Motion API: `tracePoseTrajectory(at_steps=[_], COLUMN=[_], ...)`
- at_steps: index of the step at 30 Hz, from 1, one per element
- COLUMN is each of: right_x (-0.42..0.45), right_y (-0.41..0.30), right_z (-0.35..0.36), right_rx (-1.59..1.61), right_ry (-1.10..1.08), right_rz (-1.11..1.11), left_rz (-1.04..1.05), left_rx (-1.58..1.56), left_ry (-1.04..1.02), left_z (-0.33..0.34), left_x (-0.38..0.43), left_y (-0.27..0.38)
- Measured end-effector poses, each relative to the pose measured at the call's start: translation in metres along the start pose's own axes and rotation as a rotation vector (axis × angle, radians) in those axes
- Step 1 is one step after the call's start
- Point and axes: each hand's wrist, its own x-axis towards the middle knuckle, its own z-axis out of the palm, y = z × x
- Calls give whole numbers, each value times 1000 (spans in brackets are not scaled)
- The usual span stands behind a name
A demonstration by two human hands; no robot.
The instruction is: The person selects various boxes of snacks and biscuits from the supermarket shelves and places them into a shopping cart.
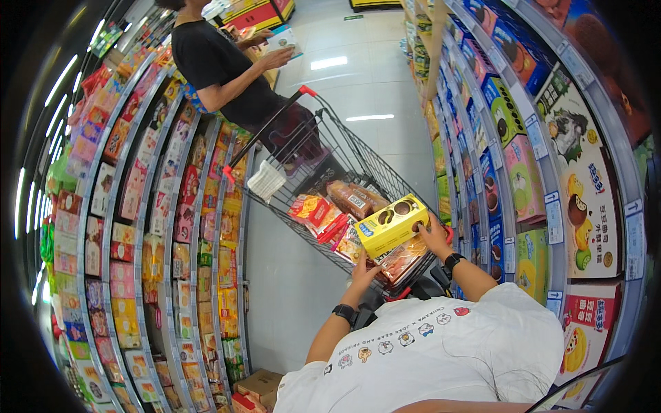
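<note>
A yellow box of cookies (391,225) is held over the near end of a wire shopping cart (310,235). My left hand (365,272) grips its lower left corner, and my right hand (435,235) holds its right end. Beneath and beside the box, the cart carries a brown packaged snack (405,263), a red and yellow snack bag (317,214) and a long packaged loaf (351,200). A white cloth-like item (266,180) hangs at the cart's far left corner, by the red-ended handle.
A person in a black shirt (211,57) stands beyond the cart, holding a flat package (284,42). Shelves of packaged snacks (124,289) line the left side. Shelves of cookie boxes (521,180) stand close on the right. A cardboard box (261,386) sits on the floor at lower left.
</note>
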Motion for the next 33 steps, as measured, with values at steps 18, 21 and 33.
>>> tracePoseTrajectory(at_steps=[18, 21, 33], right_x=[12, 15, 28], right_y=[-24, -26, -49], right_z=[7, 17, 20], right_rx=[-13, -122, -223], right_ry=[146, 143, 105], right_rz=[-32, -9, 163], left_rz=[-47, -158, -105], left_rx=[-345, -366, -294], left_ry=[-118, -139, -16], left_z=[-17, -24, -52], left_x=[23, 29, 80], left_y=[32, 36, 22])
